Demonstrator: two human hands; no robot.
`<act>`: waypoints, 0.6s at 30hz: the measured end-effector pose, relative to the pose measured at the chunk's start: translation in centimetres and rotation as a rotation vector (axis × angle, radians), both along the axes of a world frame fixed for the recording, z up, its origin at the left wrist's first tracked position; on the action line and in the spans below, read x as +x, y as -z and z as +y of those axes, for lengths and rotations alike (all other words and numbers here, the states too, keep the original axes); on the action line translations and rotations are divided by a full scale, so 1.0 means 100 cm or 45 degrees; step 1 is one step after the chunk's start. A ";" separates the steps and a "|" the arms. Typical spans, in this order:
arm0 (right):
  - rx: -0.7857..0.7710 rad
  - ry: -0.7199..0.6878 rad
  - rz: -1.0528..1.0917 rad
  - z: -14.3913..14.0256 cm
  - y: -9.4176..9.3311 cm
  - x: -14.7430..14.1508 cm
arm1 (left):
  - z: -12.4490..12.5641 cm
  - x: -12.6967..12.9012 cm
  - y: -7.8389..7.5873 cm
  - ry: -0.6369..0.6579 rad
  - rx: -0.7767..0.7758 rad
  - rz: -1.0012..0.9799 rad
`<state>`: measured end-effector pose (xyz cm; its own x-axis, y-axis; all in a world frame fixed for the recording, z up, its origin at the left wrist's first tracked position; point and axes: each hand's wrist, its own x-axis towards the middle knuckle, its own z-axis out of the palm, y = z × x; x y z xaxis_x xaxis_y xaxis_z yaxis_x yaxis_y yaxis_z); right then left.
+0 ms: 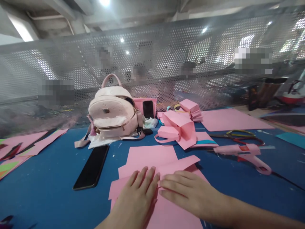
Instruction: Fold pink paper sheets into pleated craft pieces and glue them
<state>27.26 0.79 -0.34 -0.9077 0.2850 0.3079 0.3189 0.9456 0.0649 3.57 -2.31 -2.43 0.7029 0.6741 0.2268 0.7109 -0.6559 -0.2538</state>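
Pink paper (152, 156) with several folded flaps lies on the blue tabletop in front of me. My left hand (139, 194) rests on it palm down, fingers stretched forward. From the right, my right hand (190, 190) lies flat across the same paper, its fingertips close to the left hand's. A raised pink flap (183, 163) sticks out beyond the right fingers. What lies under both palms is hidden. Just past the paper sit folded pink paper pieces (178, 125), some box-shaped.
A pink glue gun (247, 154) and scissors (240, 135) lie at the right. On the left is a black phone (91, 167). A pale pink backpack (114, 111) and a second phone (148, 109) stand before a perforated metal panel (166, 57). A pink sheet (233, 119) lies at the back right.
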 end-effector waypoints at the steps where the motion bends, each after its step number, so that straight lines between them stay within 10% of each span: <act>1: -0.015 0.055 0.008 0.002 0.002 0.000 | -0.001 0.000 0.000 -0.003 -0.010 -0.008; 18: -0.155 0.338 -0.154 0.016 0.026 0.006 | 0.016 -0.024 -0.013 0.093 -0.508 -0.087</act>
<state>27.90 2.37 -2.91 -0.8245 0.5453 0.1511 0.5528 0.8333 0.0091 1.17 -0.73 -1.13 0.7444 0.6677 0.0053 0.6654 -0.7425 0.0770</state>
